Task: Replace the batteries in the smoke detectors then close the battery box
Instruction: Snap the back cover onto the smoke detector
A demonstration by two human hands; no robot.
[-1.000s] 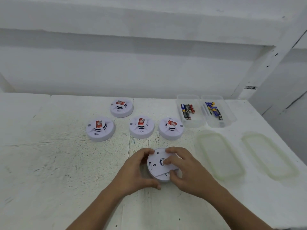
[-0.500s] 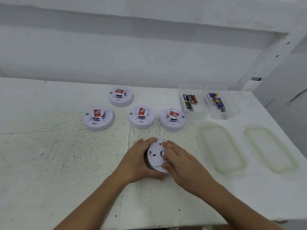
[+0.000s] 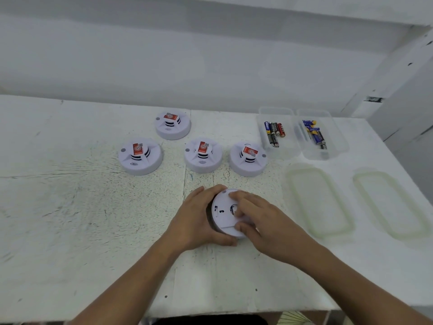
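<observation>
A white smoke detector (image 3: pixel 223 213) lies back side up on the table (image 3: pixel 70 219), near the front middle. My left hand (image 3: pixel 199 221) grips its left rim. My right hand (image 3: pixel 262 221) rests over its right half, fingertips pressing on the back cover. Several more white detectors with red labels sit face up behind: one at the back (image 3: pixel 173 125), then a row at left (image 3: pixel 140 156), middle (image 3: pixel 203 154) and right (image 3: pixel 248 157). Two clear open boxes hold batteries: a left box (image 3: pixel 275 146) and a right box (image 3: pixel 332 146).
Two translucent lids lie flat on the table's right side, one near (image 3: pixel 318 200) and one farther right (image 3: pixel 389 202). A white wall runs behind the table. The table's front edge is just below my forearms, and its right edge drops off past the lids.
The view has tilted down a little. My right fingers have shifted across the detector's back. The detector stays in the same spot between both hands.
</observation>
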